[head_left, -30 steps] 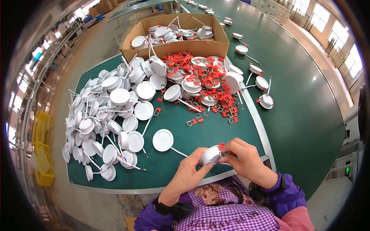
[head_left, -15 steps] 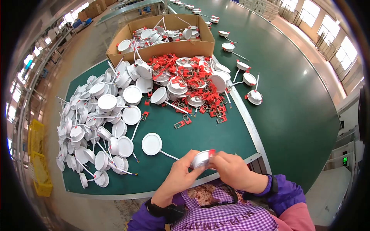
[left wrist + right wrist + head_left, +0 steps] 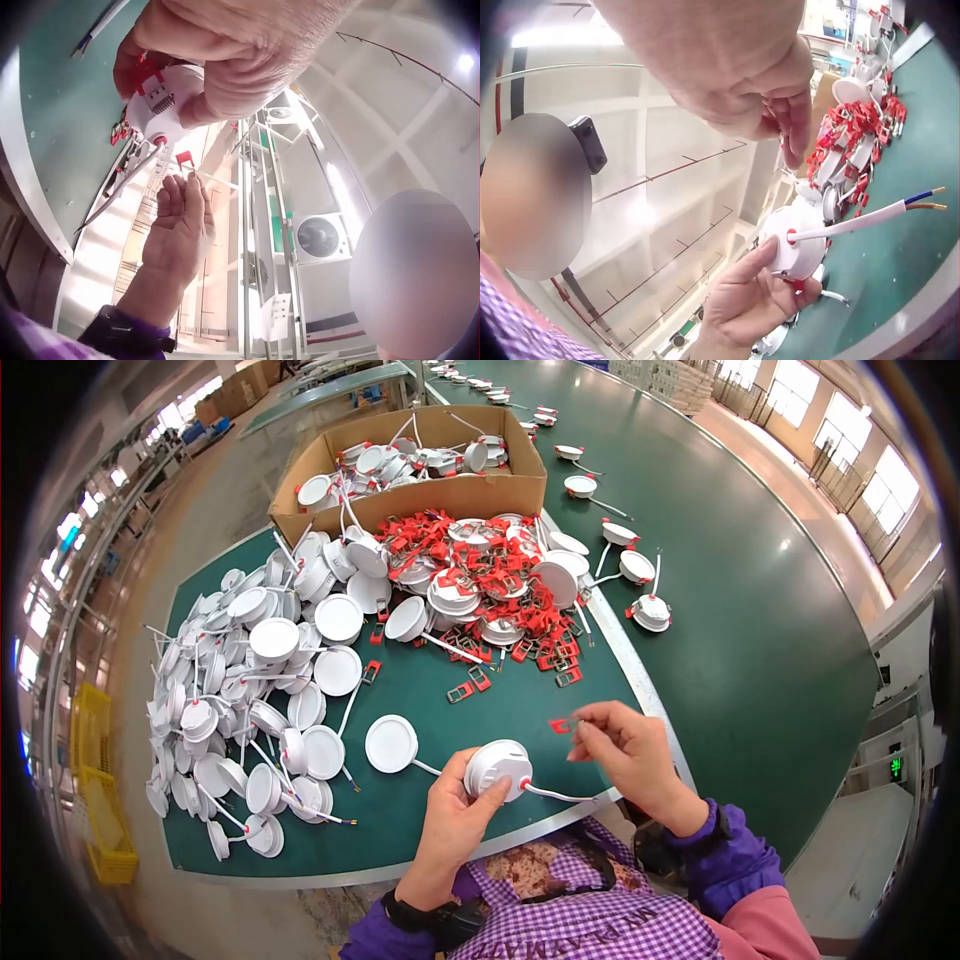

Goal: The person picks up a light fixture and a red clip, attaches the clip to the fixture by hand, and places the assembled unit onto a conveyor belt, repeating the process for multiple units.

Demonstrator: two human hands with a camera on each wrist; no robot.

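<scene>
My left hand (image 3: 452,820) grips a round white downlight (image 3: 500,762) by its edge, thumb on its housing, above the near edge of the green table (image 3: 420,695). The light's white cable (image 3: 560,794) points right; blue and brown wire ends (image 3: 928,196) show in the right wrist view. In the left wrist view a red clip with a coiled spring (image 3: 161,103) sits on the light's side. My right hand (image 3: 636,755), apart from the light, pinches a loose red spring clip (image 3: 560,726) between thumb and fingertips. Another downlight (image 3: 391,743) lies face up beyond my left hand.
A heap of white downlights (image 3: 265,640) covers the table's left. Red clips (image 3: 545,630) pile among more lights at the back, before a cardboard box (image 3: 420,500) of lights. Right of a metal rail (image 3: 640,680) runs a green belt (image 3: 750,610) with a line of clipped lights.
My right hand has left the downlight and moved right, with a red clip in its fingertips. My left hand has turned the light, so its back and cable now show.
</scene>
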